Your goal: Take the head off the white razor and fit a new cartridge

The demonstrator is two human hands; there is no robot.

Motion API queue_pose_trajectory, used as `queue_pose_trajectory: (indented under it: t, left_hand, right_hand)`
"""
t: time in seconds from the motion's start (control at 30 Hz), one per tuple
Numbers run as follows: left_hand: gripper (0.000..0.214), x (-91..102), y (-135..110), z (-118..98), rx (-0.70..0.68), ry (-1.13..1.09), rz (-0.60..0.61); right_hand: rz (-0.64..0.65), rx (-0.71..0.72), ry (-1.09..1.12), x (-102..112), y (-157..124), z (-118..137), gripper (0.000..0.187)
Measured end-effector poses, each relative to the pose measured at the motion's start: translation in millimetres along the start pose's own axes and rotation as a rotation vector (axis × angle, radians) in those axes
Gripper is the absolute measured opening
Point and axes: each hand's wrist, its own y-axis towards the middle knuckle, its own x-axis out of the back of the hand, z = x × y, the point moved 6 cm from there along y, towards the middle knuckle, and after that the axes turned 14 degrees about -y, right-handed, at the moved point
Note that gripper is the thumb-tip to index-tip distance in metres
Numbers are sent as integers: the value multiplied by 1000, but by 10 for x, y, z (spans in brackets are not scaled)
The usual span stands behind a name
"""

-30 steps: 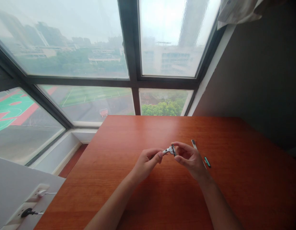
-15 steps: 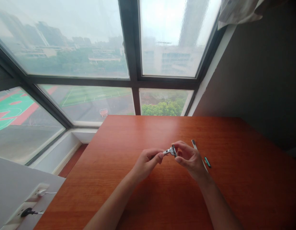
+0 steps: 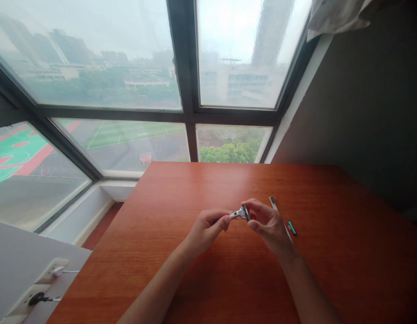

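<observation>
Over the table's middle, a silver razor (image 3: pixel 240 213) is held between my two hands. My left hand (image 3: pixel 207 228) is closed round its handle, thumb and fingers pinching near the neck. At the head end, my right hand (image 3: pixel 266 221) has its thumb and fingertips on the two ends of the dark razor head (image 3: pixel 246 212). The head faces right, toward my right palm. Just beyond my right hand lies a slim pale stick with a dark end (image 3: pixel 272 201), partly hidden by that hand. Right of it rests a small green and black razor cartridge (image 3: pixel 292 227).
The reddish-brown wooden table (image 3: pixel 154 193) reaches to large windows (image 3: pixel 103 58) at the back. A dark wall (image 3: pixel 370 103) rises on the right. Sockets (image 3: pixel 31 297) with plugged-in cables sit low on the left wall, close to the table's edge.
My right thumb has shifted very slightly at the razor head. The left hand and the things lying on the table look the same.
</observation>
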Motion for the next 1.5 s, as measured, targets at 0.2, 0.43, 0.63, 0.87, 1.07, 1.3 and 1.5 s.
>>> queue_pose_trajectory:
  t: [0.2,0.43,0.63,0.87,1.07,1.3,1.5]
  left_hand:
    - [40,4,-2,-3,1,-10,-17]
    - [36,5,3,-6,-7,2,-8]
    - [35,5,-3,5,-19,19,-3]
    - [35,-2,3,-2,-14,23,8]
    - [36,-11,6,-33,-17,15,9]
    - [36,-24,10,-32,-18,-2,29]
    - [36,-21,5,-18,-8,-13,31]
  right_hand:
    - [0,5,5,-1,-2,8,40]
    - [2,13,27,-4,1,14,37]
    - [5,16,13,3,-1,17,37]
    - [9,29,15,2,-5,34,36]
    - [18,54,34,-15,0,57,36]
    - [5,33,51,-7,-9,20,37]
    - [9,43,53,-11,-11,13,37]
